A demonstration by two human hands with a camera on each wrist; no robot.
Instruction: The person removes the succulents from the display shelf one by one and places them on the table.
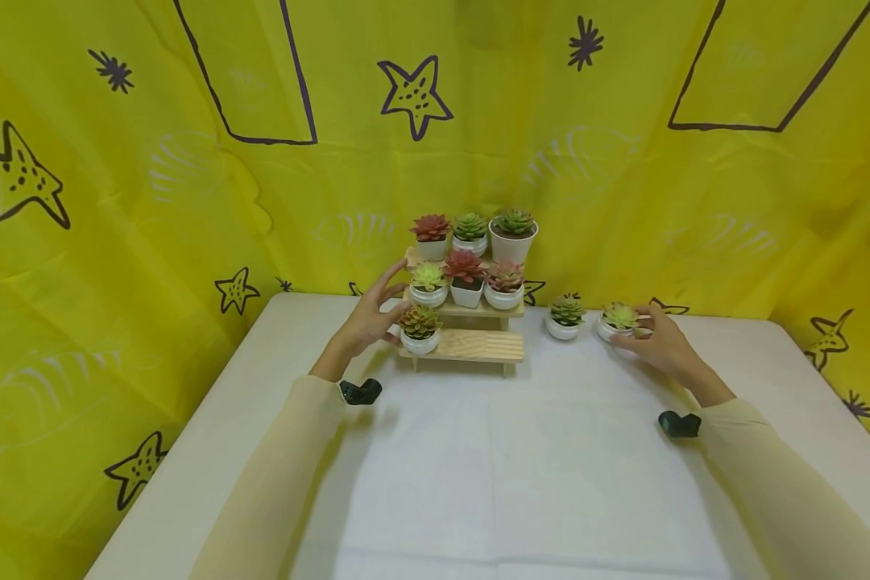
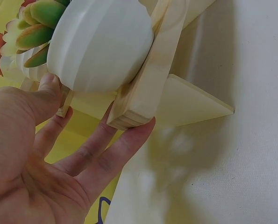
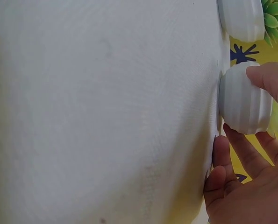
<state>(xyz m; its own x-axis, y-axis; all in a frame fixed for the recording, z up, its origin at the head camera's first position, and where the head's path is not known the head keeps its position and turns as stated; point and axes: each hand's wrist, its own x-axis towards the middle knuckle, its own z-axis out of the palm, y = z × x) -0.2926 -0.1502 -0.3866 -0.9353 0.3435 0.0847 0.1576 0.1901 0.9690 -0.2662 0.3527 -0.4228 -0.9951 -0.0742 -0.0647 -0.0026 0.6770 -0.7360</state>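
Note:
A wooden tiered stand [image 1: 478,346] bears several small potted succulents on its steps. My left hand [image 1: 368,324] is at the stand's left end, beside an orange-green succulent in a white pot [image 1: 420,345] on the lowest step. In the left wrist view, extended fingertips [image 2: 141,133] touch the end of that step, with the thumb close by the white pot [image 2: 101,46]. On the table at the right, my right hand [image 1: 660,342] holds a pale green succulent in a white ribbed pot [image 3: 246,100] between thumb and fingers. The pot's base is at the tablecloth.
Left of the held pot stands a darker green succulent in a white pot [image 1: 564,326]. Succulents fill the middle and top steps, among them a red one in a square pot [image 1: 467,292]. A yellow patterned curtain [image 1: 333,185] hangs right behind the white-covered table [image 1: 493,467].

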